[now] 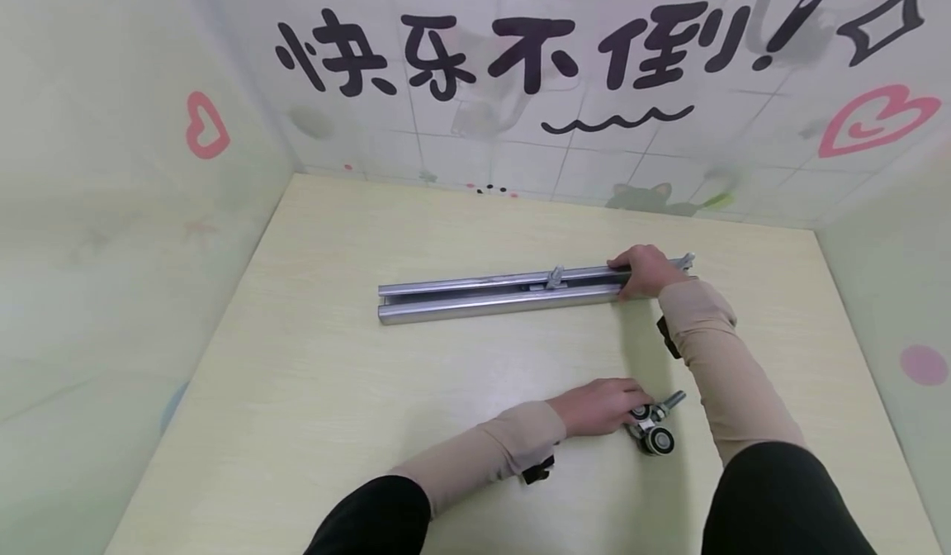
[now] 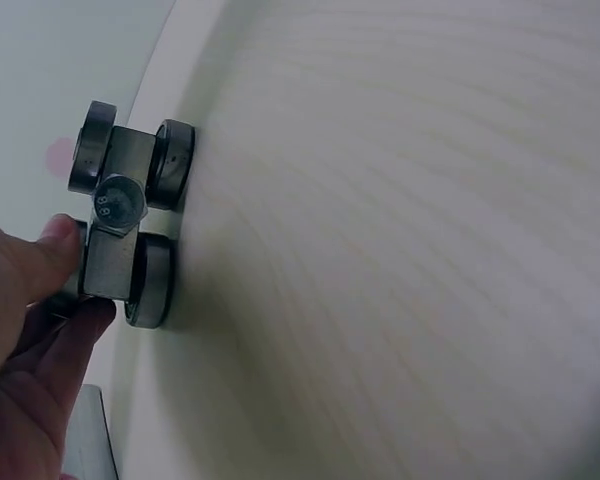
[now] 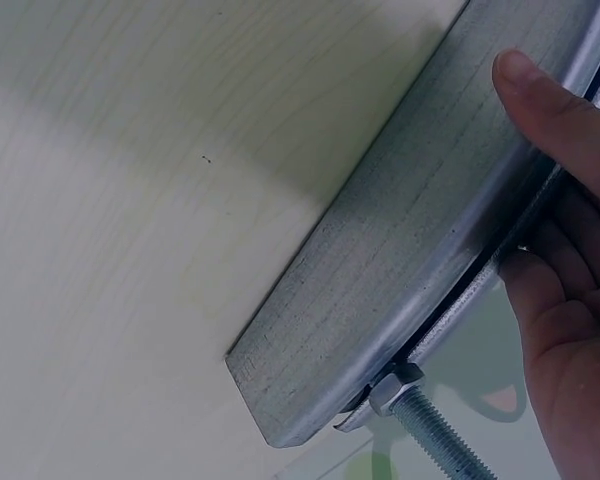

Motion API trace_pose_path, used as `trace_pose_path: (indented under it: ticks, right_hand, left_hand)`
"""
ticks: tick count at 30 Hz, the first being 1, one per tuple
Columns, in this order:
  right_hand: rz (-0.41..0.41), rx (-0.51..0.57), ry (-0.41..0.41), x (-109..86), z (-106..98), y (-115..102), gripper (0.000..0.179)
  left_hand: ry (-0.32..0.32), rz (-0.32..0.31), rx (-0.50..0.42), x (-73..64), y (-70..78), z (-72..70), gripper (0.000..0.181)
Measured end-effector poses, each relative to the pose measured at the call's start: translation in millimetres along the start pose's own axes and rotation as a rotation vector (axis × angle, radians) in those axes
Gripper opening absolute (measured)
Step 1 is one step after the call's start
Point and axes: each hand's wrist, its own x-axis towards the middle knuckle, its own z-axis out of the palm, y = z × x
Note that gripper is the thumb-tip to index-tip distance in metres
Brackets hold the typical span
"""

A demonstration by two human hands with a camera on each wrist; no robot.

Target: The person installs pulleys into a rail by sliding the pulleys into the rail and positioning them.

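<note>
A silver metal channel rail (image 1: 461, 301) lies on the table with its slot facing up. One bolt (image 1: 555, 277) rises from the slot, and a threaded bolt with a nut (image 3: 420, 410) sticks out at the right end. My right hand (image 1: 646, 272) grips the rail near that end, thumb (image 3: 550, 110) on the near side wall and fingers across the slot. Closer to me, my left hand (image 1: 600, 406) pinches a roller trolley (image 1: 650, 429) by one of its wheels. The trolley has several dark-rimmed wheels and a threaded bolt (image 1: 674, 400) pointing right.
The pale wood-grain table (image 1: 297, 406) is bounded by white printed panels at the back (image 1: 461, 150), left and right. A dark strap (image 1: 538, 470) is on the left wrist, another (image 1: 669, 338) on the right.
</note>
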Motion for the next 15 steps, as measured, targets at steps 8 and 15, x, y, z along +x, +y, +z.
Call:
trace_pose_path:
  ticks: [8, 15]
  right_hand:
    - [-0.002, 0.000, 0.001, -0.1, 0.3, -1.1, 0.061]
    - [-0.007, 0.002, 0.003, -0.5, 0.6, 1.0, 0.061]
  left_hand:
    - [0.021, -0.029, 0.019, -31.4, -8.7, -8.1, 0.033]
    - [0.048, -0.061, -0.015, -58.6, -17.6, -14.1, 0.033]
